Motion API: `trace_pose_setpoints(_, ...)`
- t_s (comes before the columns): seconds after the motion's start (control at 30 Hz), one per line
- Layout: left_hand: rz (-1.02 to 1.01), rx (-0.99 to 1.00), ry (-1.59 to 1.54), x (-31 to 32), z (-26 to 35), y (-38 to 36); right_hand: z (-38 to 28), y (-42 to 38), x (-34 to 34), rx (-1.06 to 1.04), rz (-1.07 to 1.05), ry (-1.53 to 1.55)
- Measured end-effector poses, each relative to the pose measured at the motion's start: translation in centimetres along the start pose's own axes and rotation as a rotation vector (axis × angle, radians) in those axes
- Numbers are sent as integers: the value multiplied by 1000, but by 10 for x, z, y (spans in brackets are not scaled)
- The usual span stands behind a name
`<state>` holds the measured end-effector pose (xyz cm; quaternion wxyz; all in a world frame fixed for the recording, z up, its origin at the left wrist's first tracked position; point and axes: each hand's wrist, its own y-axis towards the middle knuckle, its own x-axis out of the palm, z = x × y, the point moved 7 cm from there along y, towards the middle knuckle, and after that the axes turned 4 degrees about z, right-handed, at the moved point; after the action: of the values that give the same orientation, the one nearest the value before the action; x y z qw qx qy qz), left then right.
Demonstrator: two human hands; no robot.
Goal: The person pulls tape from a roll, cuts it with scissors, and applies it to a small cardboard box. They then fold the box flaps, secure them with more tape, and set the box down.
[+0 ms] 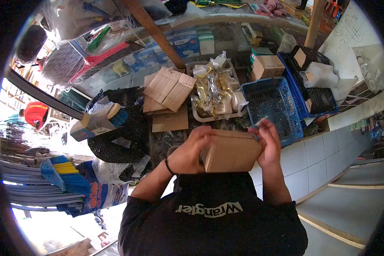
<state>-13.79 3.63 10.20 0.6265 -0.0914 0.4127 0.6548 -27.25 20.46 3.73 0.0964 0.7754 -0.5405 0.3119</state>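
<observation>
A closed brown cardboard box [233, 152] is held up in front of my chest, between both hands. My left hand [191, 150], with a dark band at the wrist, grips the box's left end, fingers over its top edge. At the right end, my right hand [269, 143] is against the box, its fingers bent near the top corner, where a small pale piece shows by the fingertips. Just beyond the box stands a white tray [195, 112] with wrapped gold and silver metal parts. Flattened cardboard pieces [170, 88] lie left of the tray.
A blue basket [295, 112] is right of the tray; beside it a darker blue crate [289, 70] holds bubble-wrapped parcels. Black bubble wrap [115, 138] and a broom head [99, 121] are on the left. Blue boxes [185, 43] show under the glass counter.
</observation>
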Motion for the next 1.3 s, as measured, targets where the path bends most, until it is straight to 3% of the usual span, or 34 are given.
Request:
trace_pose_setpoints(0.1,9,-362,-439,22,-49,-12,33,18,-33,147,179,-20)
trace_pose_setpoints(0.13,-53,-321,-428,33,-64,-14,40,20,-42,146,222,-55)
trace_pose_setpoints(0.17,-99,-449,-523,49,-85,-23,47,20,-51,148,267,-91)
trace_pose_setpoints(0.23,-194,-709,-716,84,-119,-45,59,20,-64,144,255,-179)
trace_pose_setpoints(0.27,-207,-698,-724,95,-128,-51,66,20,-71,143,250,-227)
trace_pose_setpoints(0.37,-219,-1081,-949,116,-129,-67,96,22,-91,93,208,-294)
trace_pose_setpoints(0.6,-121,-1202,-1257,152,-154,-89,112,28,-95,-68,134,-394)
trace_pose_setpoints(0.9,-170,-894,-1247,136,-153,-97,128,45,-90,75,203,-253)
trace_pose_setpoints(1.3,-15,-1130,-1012,132,-180,-102,145,62,-81,91,180,-235)
